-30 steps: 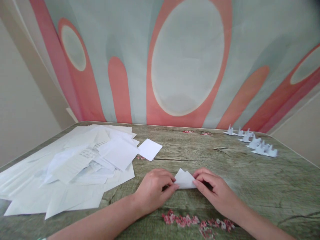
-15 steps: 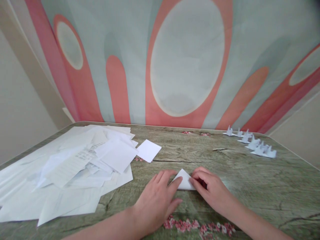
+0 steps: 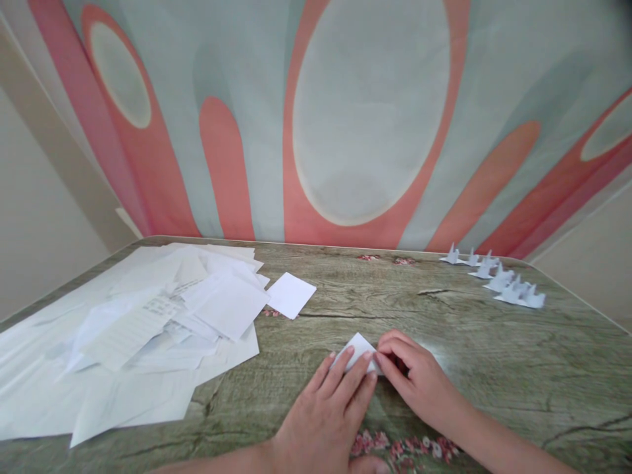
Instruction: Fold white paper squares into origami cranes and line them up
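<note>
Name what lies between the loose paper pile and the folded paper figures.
In the head view, a white square sheet lies next to the paper pile; from there to the folded figures runs wood-grained tabletop.

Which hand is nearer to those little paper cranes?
Right. The right hand touches the right side of the folded paper, left of the paper cranes and closer to the viewer. The left hand lies over that paper, farther left from the cranes.

One left hand and one right hand touch one folded paper. Left of it lie one square sheet and one pile of uncountable papers; right, at least six paper cranes.
</note>
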### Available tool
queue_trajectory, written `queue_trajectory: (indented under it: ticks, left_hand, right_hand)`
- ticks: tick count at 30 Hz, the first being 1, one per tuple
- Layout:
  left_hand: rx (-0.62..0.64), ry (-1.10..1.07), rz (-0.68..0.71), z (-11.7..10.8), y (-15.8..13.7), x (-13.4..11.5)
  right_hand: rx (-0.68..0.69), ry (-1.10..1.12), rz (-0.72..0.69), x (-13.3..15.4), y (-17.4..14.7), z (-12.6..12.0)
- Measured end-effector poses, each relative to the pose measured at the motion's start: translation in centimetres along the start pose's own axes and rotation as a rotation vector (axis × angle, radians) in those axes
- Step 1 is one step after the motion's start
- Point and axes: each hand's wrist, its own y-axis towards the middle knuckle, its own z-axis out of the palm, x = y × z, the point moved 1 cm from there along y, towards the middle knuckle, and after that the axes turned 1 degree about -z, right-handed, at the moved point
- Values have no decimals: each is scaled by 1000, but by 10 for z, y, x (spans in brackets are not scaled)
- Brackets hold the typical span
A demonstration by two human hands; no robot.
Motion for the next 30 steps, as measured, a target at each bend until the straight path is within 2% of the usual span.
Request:
queue_trajectory:
  ticks: [4, 13, 15, 22, 30]
  left_hand:
    - [56, -88, -63, -5, 4, -4]
    - [-5, -283, -222, -36, 1, -5]
    - [-21, -270, -231, -33, -4, -7]
    - [-95, -156, -249, 2, -15, -18]
    - [-155, -319, -235, -18, -12, -13]
  right_hand:
    - [-13, 24, -6, 2, 0, -1]
    - [-8, 30, -20, 4, -2, -3]
    - [-14, 28, -28, 4, -1, -4]
    - [-39, 25, -56, 5, -1, -4]
    - [-59, 19, -29, 8, 0, -6]
